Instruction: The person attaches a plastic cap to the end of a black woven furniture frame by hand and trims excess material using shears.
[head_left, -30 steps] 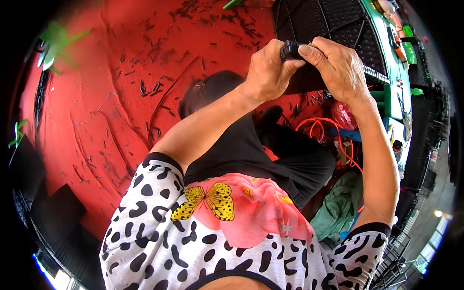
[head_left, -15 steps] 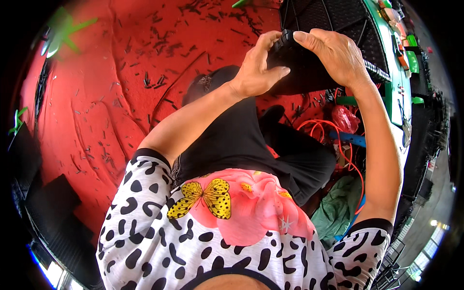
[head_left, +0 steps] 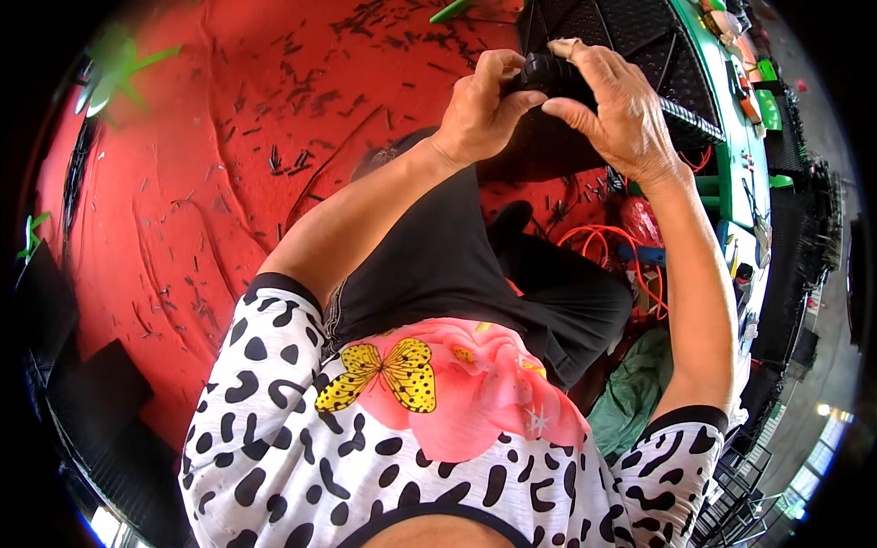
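A dark black piece with a ribbed, wrapped-looking end (head_left: pixel 550 71) is held up in front of my lap. My left hand (head_left: pixel 482 108) grips its left side, fingers curled behind and thumb across the near side. From the right, my right hand (head_left: pixel 621 108) closes over it, fingertips on the far edge and thumb below, close to my left thumb. Under the hands the piece continues as a dark panel (head_left: pixel 534 151); its full shape is hidden. Just beyond my right hand is a black woven frame (head_left: pixel 630 46); whether the two are joined I cannot tell.
Many short black scraps (head_left: pixel 292 163) litter the red floor covering (head_left: pixel 164 228). Tools lie along a green-edged bench (head_left: pixel 742 173) at the right. An orange cable (head_left: pixel 598 236), a pink plastic bag (head_left: pixel 639 219) and green cloth (head_left: pixel 635 384) are near my right knee. Black panels (head_left: pixel 100 384) stand at left.
My right thumb has come down from the top of the black piece to its near side, beside my left thumb. My right fingers now reach over its far edge.
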{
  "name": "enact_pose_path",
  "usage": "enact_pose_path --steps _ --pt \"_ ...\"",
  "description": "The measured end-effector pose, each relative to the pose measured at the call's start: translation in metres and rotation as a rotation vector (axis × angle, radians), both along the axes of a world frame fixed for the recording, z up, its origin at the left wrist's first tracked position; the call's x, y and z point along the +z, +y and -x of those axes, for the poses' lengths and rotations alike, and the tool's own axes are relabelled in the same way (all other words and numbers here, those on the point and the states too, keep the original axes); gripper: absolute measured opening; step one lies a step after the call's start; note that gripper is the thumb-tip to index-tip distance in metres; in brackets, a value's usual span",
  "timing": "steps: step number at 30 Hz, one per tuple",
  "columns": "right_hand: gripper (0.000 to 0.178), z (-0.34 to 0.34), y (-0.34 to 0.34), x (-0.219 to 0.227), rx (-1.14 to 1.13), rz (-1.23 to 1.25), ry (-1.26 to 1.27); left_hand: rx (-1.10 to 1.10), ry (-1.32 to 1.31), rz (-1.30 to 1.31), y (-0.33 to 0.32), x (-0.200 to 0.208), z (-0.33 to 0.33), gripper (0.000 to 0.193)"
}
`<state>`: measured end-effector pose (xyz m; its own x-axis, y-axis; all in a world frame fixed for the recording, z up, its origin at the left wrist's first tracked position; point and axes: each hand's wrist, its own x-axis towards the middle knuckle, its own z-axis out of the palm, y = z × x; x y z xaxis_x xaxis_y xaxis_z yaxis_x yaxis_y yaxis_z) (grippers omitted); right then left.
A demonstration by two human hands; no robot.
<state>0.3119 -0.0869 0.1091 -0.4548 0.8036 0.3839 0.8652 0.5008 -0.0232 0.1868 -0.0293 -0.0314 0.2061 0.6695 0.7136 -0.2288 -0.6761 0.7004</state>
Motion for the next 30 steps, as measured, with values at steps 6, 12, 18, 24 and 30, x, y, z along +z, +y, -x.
enact_pose_path --steps 6,12,18,24,30 --pt "0.035 -0.006 0.004 -0.009 0.003 0.023 0.058 -0.145 0.085 0.152 -0.005 0.007 0.008 0.03" --pt "0.031 -0.007 0.001 -0.017 -0.112 -0.003 -0.057 0.163 0.062 -0.117 -0.007 0.003 0.005 0.027" --pt "0.033 -0.009 0.003 -0.024 -0.125 -0.063 -0.09 0.128 0.264 -0.213 0.007 0.017 0.014 0.026" --pt "0.034 -0.011 0.002 -0.018 -0.111 -0.05 -0.004 -0.041 0.29 -0.198 0.012 0.021 0.017 0.025" --pt "0.032 -0.022 -0.008 -0.014 -0.164 0.173 0.284 -0.057 0.308 -0.181 0.004 0.02 0.006 0.024"
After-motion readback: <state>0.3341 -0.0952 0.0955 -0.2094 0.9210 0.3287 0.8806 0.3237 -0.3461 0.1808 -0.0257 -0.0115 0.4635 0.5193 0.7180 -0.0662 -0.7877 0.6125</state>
